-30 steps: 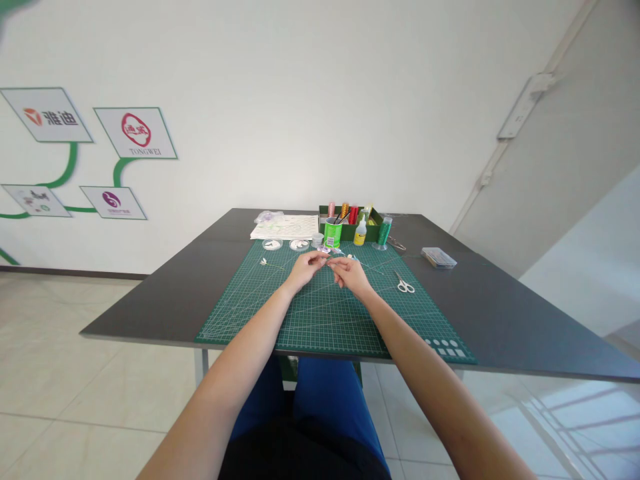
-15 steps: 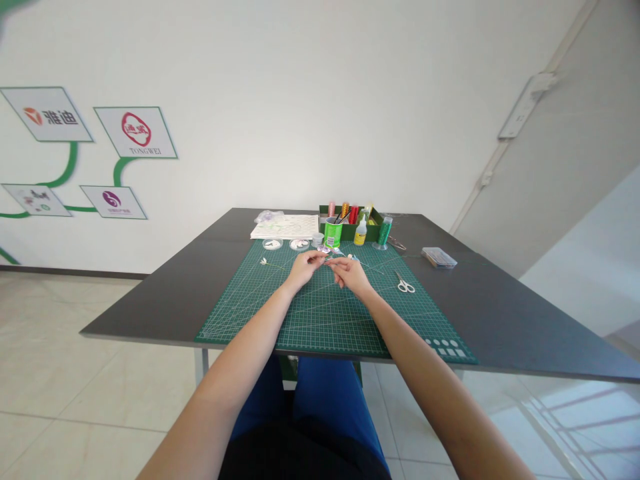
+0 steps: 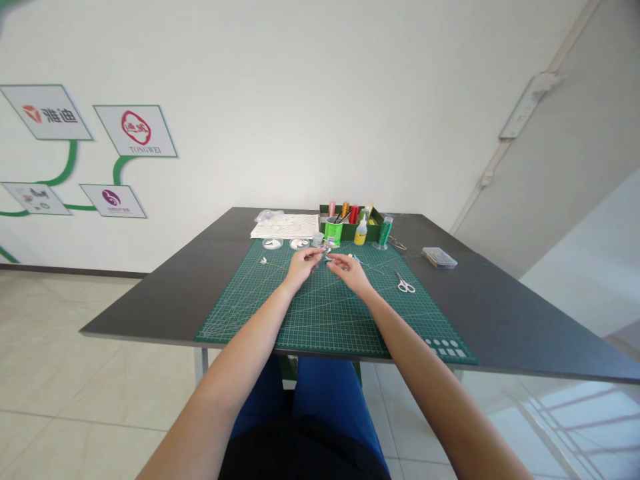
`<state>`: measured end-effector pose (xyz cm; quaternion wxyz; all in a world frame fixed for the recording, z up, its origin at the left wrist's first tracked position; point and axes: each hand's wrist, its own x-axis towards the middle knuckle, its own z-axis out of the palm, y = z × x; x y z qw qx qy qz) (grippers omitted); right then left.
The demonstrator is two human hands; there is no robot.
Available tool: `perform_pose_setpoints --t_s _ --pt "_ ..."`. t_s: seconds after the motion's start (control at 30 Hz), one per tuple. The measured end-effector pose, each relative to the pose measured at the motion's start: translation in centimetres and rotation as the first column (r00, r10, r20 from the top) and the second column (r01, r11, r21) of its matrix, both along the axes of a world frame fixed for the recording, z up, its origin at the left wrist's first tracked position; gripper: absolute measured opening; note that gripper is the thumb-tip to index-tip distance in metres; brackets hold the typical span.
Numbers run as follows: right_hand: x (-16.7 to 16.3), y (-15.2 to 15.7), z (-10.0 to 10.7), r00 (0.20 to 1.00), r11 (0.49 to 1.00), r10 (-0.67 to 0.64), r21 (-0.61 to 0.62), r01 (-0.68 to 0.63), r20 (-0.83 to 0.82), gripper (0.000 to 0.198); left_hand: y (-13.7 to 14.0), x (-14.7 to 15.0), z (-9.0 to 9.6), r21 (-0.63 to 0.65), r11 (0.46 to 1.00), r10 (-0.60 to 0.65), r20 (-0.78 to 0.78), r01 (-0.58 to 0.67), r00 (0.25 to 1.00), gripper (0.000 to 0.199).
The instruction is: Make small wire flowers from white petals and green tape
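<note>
My left hand [image 3: 302, 268] is over the back part of the green cutting mat [image 3: 320, 323], thumb and fingers closed in a pinch. At its fingertips is a small pale piece [image 3: 328, 250], too small to name. Close by on the right, my right hand [image 3: 349, 271] has its thumb and fingers drawn together near the left fingertips. What those fingers hold, if anything, cannot be made out. A white flower-like piece on a thin stem [image 3: 264, 261] lies on the mat to the left. White-handled scissors [image 3: 405, 286] rest on the right.
Behind my hands stand a green can with tools [image 3: 333, 233], a yellow-labelled glue bottle [image 3: 360, 235], a green spool [image 3: 385, 232] and a green box [image 3: 376, 231] of rolls. Shallow dishes [image 3: 273, 245] and white sheets [image 3: 285, 227] are back left; a clear case [image 3: 439, 258] lies right.
My fingertips have parted slightly, and the small pale piece at the left fingertips now shows more plainly above them. The objects on the table are unmoved.
</note>
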<state>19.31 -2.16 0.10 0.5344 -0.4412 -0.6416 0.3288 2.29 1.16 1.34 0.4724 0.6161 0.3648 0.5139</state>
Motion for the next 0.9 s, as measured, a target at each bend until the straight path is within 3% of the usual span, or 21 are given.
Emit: perform_pose_setpoints --t_s 0.3,0.6,0.9 --pt "0.16 -0.02 0.04 1.000 0.994 -0.025 0.106 0.023 0.016 0.029 -0.45 0.18 0.33 -0.135 0.980 -0.117 0.212 0.148 0.970 0.039" --pt "0.29 -0.30 0.46 0.999 0.983 0.034 0.179 -0.027 -0.034 0.021 -0.84 0.33 0.36 -0.148 0.969 -0.160 0.242 0.199 0.957 0.042" --pt "0.13 -0.45 0.50 0.994 0.992 -0.020 0.123 0.034 -0.111 0.025 -0.90 0.49 0.40 -0.155 0.968 -0.159 0.225 0.197 0.961 0.043"
